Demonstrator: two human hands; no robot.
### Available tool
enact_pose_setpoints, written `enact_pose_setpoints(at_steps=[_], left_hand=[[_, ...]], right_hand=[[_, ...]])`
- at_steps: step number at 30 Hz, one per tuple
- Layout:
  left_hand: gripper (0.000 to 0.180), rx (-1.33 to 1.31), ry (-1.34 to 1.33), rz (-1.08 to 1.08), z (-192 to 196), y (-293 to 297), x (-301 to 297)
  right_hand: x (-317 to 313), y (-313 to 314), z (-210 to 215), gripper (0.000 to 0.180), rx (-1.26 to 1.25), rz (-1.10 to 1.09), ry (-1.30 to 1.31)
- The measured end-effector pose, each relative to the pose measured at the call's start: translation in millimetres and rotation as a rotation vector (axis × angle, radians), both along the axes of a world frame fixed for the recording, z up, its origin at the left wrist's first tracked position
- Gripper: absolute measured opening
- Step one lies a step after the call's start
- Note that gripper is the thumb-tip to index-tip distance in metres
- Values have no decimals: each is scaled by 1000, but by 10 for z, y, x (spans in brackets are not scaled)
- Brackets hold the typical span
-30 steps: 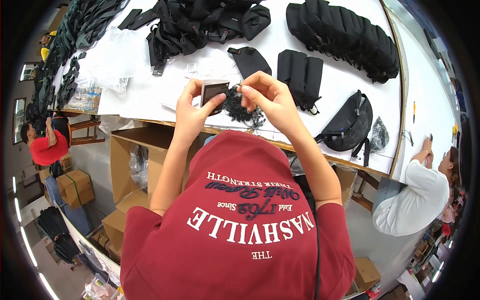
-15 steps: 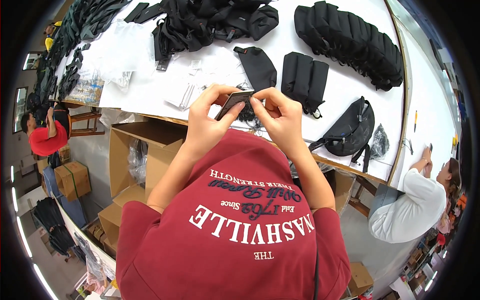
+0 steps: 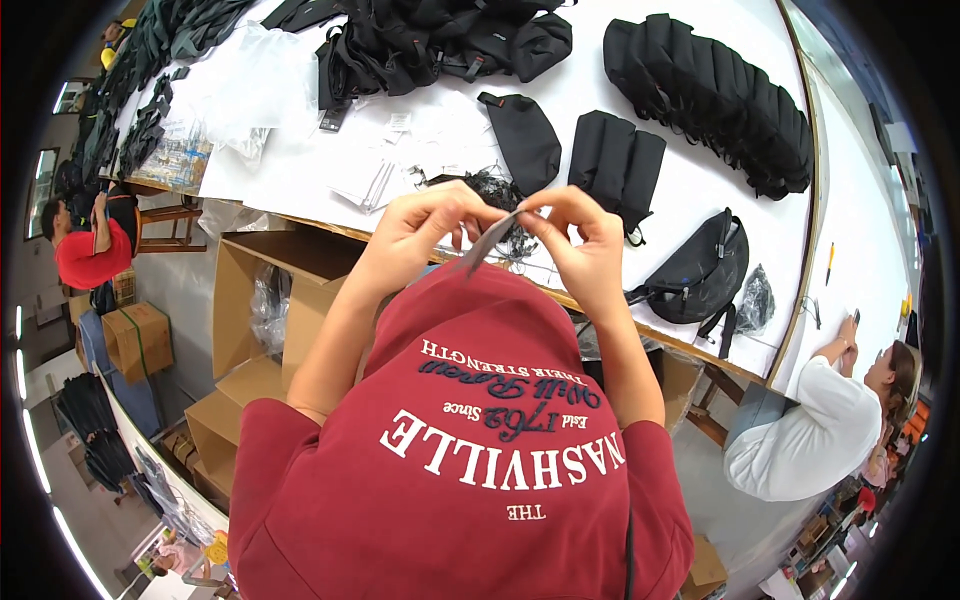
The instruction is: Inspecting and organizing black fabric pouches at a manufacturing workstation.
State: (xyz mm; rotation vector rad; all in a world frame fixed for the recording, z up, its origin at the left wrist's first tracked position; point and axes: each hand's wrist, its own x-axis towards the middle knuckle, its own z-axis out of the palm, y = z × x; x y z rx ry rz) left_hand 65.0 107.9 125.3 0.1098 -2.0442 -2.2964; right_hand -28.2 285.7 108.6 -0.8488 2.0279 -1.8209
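A dark hang tag (image 3: 489, 243) slants down from my fingertips, seen nearly edge-on above the table's front edge. My right hand (image 3: 582, 238) pinches its upper end between thumb and fingers. My left hand (image 3: 422, 232) meets it there, its fingers curled against the tag. Whether a string runs between the fingertips is too small to tell. Just beyond my hands lies a tangle of thin black strings (image 3: 490, 187). A flat black pouch (image 3: 527, 140) rests behind it, and folded black bags (image 3: 612, 165) lie to its right.
A black waist bag (image 3: 700, 265) sits at the table's right front, beside crumpled clear plastic (image 3: 757, 300). A long row of black bags (image 3: 710, 95) and a heap of them (image 3: 430, 45) lie farther back. White papers (image 3: 365, 180) lie left. An open carton (image 3: 290, 250) stands below; co-workers sit both sides.
The tag has turned from showing its printed face to nearly edge-on, hanging lower. My left fingers have shifted up to its top end, close to the right ones.
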Motion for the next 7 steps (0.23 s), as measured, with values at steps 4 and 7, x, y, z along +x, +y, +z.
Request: enact_pose_setpoints(at_steps=[4, 7], left_hand=[[15, -102, -187, -95, -156, -41, 10], [15, -81, -145, -67, -211, -22, 17]], right_hand=[[1, -13, 23, 7, 65, 112, 57], [-29, -35, 28, 7, 155, 165, 111]])
